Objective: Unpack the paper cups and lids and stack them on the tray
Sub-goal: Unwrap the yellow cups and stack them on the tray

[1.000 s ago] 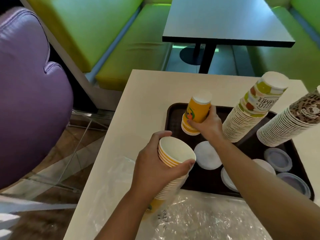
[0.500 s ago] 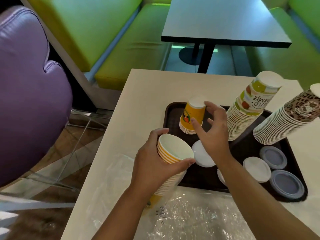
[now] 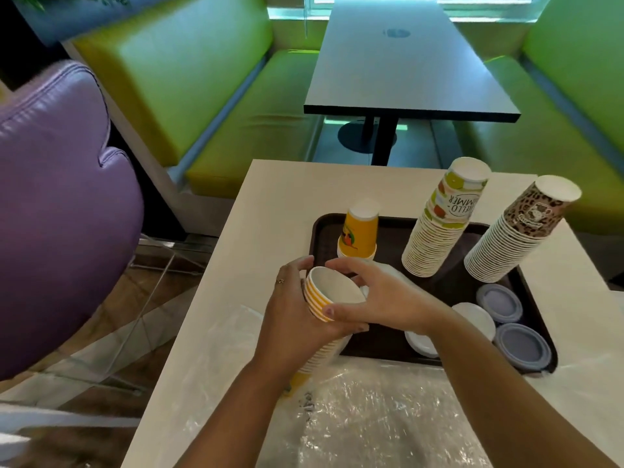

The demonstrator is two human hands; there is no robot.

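At the centre of the frame, a nested stack of yellow-striped paper cups (image 3: 320,298) is gripped around its side by the left hand (image 3: 293,319), mouth up, over the cream surface (image 3: 270,204) just left of the dark brown plastic tray (image 3: 320,228). The right hand (image 3: 381,295) is curled over the top cup's rim, thumb and fingers pinching it. A short upside-down stack of orange paper cups (image 3: 359,231) is seen on the tray's upper left. The cups are judged light, thin-walled and easily crushed; they are best taken near the stiff rolled rim, with little squeeze, since nested cups tend to cling.
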